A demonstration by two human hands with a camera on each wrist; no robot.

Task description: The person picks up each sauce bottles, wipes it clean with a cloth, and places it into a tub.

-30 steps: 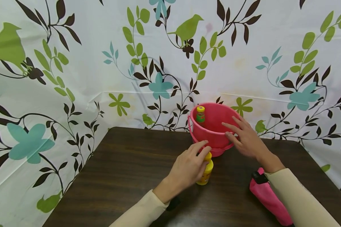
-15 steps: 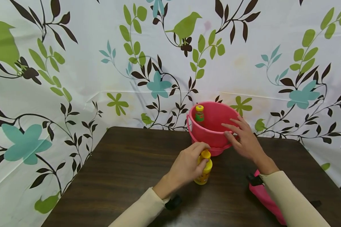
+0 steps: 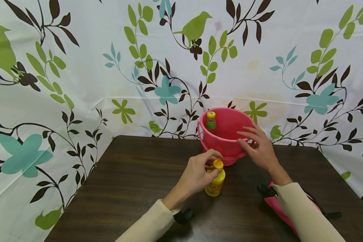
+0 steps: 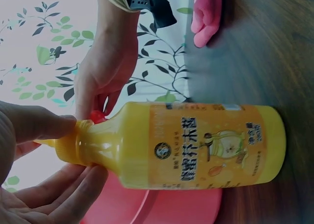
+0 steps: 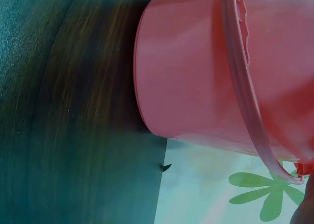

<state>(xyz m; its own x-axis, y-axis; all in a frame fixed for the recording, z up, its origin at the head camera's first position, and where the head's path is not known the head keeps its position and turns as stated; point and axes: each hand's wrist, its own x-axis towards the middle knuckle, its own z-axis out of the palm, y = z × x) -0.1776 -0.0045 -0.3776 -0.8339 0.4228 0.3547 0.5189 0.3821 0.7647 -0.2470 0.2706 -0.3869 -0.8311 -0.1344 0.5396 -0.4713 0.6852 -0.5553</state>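
Note:
A yellow squeeze bottle (image 4: pixel 196 145) with a printed label and nozzle cap stands upright on the table in front of the bucket. My left hand (image 3: pixel 196 173) pinches its cap and neck from above, thumb on one side and fingers on the other. Behind it is a pink bucket (image 3: pixel 227 145), its handle (image 5: pixel 245 91) hanging down the side. My right hand (image 3: pixel 261 149) holds the bucket's right rim, thumb outside and fingers over the opening. Inside the bucket, against the left wall, is a small bottle (image 3: pixel 211 121) with a yellow cap and green label.
A bright pink cloth item (image 3: pixel 278 206) with a black strap lies on the dark wooden table (image 3: pixel 133 178), partly under the right forearm. A white curtain (image 3: pixel 87 77) with leaf and bird prints hangs right behind the table's far edge.
My left fingers have closed on the yellow bottle's cap, and the bottle is still on the table. The right hand stays at the bucket's rim. The head view has shifted slightly.

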